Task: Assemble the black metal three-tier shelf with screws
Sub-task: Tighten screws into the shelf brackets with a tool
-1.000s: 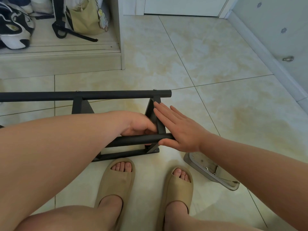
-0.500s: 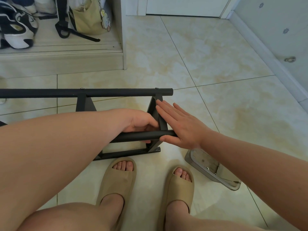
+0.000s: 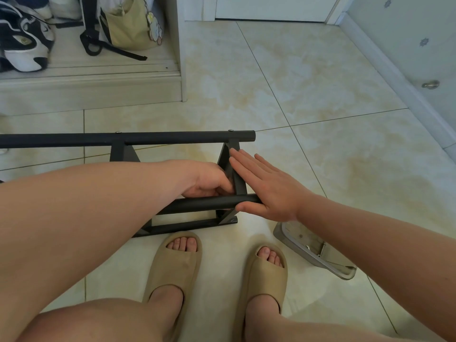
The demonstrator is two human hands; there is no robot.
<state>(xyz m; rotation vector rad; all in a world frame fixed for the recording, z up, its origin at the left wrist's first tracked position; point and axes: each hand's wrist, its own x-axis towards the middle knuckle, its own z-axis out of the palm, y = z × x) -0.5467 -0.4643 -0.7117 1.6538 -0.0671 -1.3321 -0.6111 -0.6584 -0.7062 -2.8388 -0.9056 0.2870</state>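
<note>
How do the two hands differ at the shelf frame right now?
The left hand is curled, reaching inside the frame behind the near tube; the right hand is flat, fingers straight, outside the bracket. What the left hand holds, if anything, is hidden; the right hand shows whole. Both meet at the same bracket.

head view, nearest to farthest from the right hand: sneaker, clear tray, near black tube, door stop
1. near black tube, touching the right hand
2. clear tray, floor beside right foot
3. door stop, right wall
4. sneaker, far upper left
</note>
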